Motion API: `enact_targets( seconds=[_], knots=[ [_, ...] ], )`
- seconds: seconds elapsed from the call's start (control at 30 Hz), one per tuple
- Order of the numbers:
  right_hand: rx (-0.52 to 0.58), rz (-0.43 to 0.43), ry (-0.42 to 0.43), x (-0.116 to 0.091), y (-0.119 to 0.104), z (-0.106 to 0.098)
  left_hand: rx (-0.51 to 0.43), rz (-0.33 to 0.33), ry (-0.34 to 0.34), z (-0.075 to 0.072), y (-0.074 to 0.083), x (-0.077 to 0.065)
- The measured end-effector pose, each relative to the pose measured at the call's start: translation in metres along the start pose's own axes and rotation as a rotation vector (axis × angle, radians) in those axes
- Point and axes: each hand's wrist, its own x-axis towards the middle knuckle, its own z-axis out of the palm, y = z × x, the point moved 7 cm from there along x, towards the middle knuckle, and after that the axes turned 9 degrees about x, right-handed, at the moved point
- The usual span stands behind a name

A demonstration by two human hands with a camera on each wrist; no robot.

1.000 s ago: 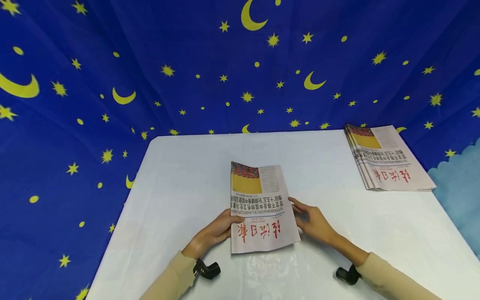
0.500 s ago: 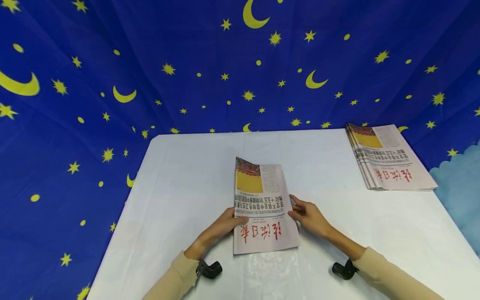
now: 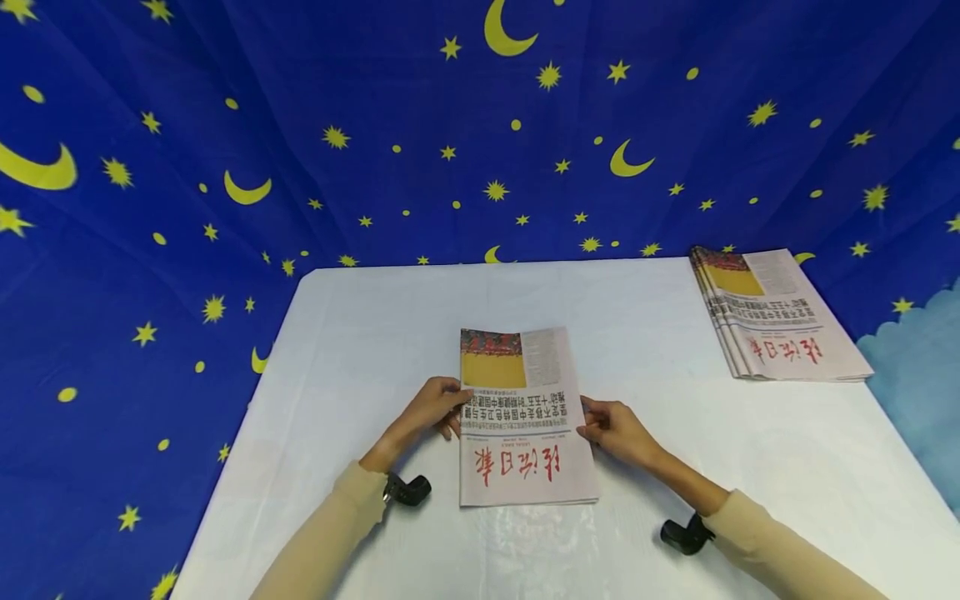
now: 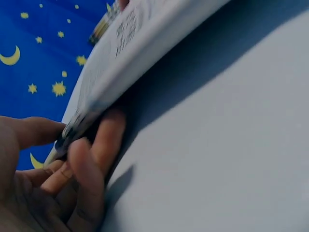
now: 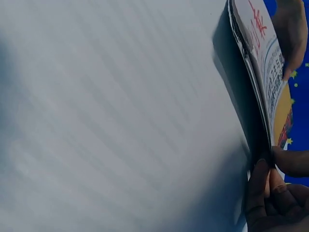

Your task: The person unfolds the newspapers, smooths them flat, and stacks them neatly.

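Observation:
A folded newspaper [image 3: 525, 408] with red Chinese title characters and a yellow-and-red picture lies between both hands, upside down in the head view. My left hand [image 3: 426, 411] pinches its left edge, the thumb on top and the fingers [image 4: 110, 135] reaching under it in the left wrist view. On the opposite edge, my right hand [image 3: 621, 432] grips the paper between thumb and fingers. From the right wrist, the newspaper [image 5: 270, 72] shows several layers along its side, raised over the table with a shadow beneath.
A stack of matching folded newspapers [image 3: 780, 321] lies at the back right of the white table [image 3: 360, 333]. Behind the table hangs a blue cloth [image 3: 420, 100] with yellow moons and stars. A black wrist device [image 3: 408, 490] sits at the left cuff, another wrist device [image 3: 684, 536] at the right.
My left hand has slid up the newspaper's left edge, farther from me. The paper's curled far-left corner now lies flatter. My right hand has closed onto the right edge.

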Motion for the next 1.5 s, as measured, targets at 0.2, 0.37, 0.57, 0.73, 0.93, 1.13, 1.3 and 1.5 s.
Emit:
enact_targets(
  seconds=[0.2,0.37,0.57,0.73,0.93,1.13,1.3,1.5],
  knots=[
    [-0.017,0.011,0.021,-0.004,0.002,0.001,0.084,0.065,0.038,-0.026,0.017,0.036],
    [-0.006,0.009,0.010,-0.006,0.002,0.004,0.160,0.088,0.067,-0.043,0.026,0.059],
    [-0.001,-0.002,0.011,-0.007,-0.001,0.005,0.141,0.137,0.036,-0.049,0.031,0.070],
    [0.003,0.005,0.005,-0.007,0.000,0.006,0.153,0.161,0.045,-0.050,0.033,0.068],
    [-0.013,0.001,0.007,-0.008,-0.001,0.008,0.268,0.174,0.000,-0.052,0.044,0.073],
    [-0.007,-0.016,-0.003,-0.009,-0.001,0.011,0.509,0.233,-0.191,-0.038,0.066,0.089],
    [-0.010,0.010,0.012,-0.009,-0.002,0.011,0.633,0.238,-0.295,-0.017,0.084,0.108],
    [-0.018,0.020,0.013,-0.010,-0.001,0.011,0.858,0.118,-0.379,0.004,0.100,0.125]
  ],
)
